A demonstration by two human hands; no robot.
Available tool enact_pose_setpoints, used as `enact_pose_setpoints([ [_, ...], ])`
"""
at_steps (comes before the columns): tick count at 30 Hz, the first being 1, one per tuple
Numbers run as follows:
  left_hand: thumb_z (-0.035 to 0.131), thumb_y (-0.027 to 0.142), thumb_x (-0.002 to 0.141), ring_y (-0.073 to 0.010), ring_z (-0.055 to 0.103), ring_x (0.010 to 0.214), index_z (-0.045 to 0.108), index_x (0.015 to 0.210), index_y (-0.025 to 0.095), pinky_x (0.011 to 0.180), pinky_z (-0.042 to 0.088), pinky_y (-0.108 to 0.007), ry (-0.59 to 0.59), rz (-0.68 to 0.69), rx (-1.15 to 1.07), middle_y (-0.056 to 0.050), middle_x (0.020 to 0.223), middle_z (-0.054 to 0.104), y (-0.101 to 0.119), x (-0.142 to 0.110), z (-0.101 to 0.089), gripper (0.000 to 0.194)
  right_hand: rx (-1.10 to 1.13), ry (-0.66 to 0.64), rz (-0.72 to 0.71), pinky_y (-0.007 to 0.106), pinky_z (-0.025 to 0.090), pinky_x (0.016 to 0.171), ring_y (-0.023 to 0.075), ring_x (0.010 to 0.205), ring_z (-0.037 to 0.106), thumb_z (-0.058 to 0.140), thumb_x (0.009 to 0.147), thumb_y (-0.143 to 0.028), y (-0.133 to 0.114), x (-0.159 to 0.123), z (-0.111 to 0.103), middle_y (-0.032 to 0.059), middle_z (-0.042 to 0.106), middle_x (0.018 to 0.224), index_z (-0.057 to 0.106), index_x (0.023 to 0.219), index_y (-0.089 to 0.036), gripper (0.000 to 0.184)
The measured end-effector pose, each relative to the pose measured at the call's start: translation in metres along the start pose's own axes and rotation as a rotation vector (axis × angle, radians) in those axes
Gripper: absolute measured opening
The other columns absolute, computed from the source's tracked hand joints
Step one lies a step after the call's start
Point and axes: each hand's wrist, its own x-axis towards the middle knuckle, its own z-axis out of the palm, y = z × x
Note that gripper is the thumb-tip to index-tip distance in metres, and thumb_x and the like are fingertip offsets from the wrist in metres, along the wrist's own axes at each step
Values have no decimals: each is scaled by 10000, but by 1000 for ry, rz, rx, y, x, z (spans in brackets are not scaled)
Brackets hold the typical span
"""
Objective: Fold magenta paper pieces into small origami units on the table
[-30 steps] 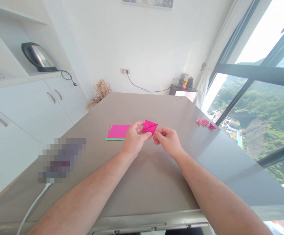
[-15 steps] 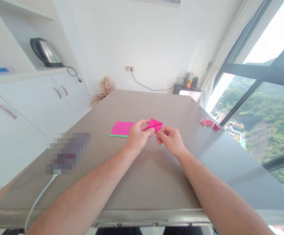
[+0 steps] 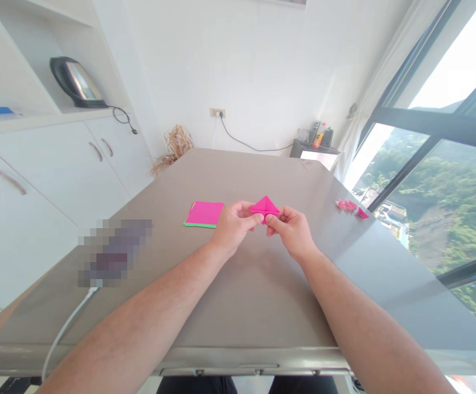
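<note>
A small folded piece of pink paper is held up above the table between both hands, its peak pointing away from me. My left hand pinches its left side, thumb on the near face. On the right side my right hand grips it the same way, the two thumb tips almost meeting at the lower edge. The fingers hide the paper's lower corners. Just left of my left hand lies a stack of square paper, pink on top with green showing beneath.
Several small folded pink paper pieces sit along the table's right edge by the window. A blurred-out device with a white cable lies on the left of the grey table. An electric kettle stands on the shelf.
The pink paper has turned so its peak points straight away and its folded edge lies level. My right hand has shifted its pinch up onto the right side.
</note>
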Motion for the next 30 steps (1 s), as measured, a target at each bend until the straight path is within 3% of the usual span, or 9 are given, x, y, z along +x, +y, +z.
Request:
enact_pose_setpoints([
  [6,830,326,681,-126,582,611,672,749,166,599,444,-267,-27,14,83,-12,664,680,-2,-1,1,234,5,7,6,315,524,653,150,630,615,756,756,-419,-1,-1,2,16,678,707,684,802,-186,248],
  [17,798,327,709,-132,599,595,698,784,160,626,486,-294,0,-7,-5,-21,659,683,2,-3,1,208,-76,29,-32,317,500,649,159,645,629,727,788,-440,-1,0,1,37,719,777,714,837,-188,258],
  [30,731,348,777,-132,567,580,673,755,177,605,450,-283,-4,13,106,-5,607,633,0,-6,3,182,-115,45,-56,275,418,572,142,612,567,664,790,-345,-5,-4,5,6,651,649,681,732,-189,167],
])
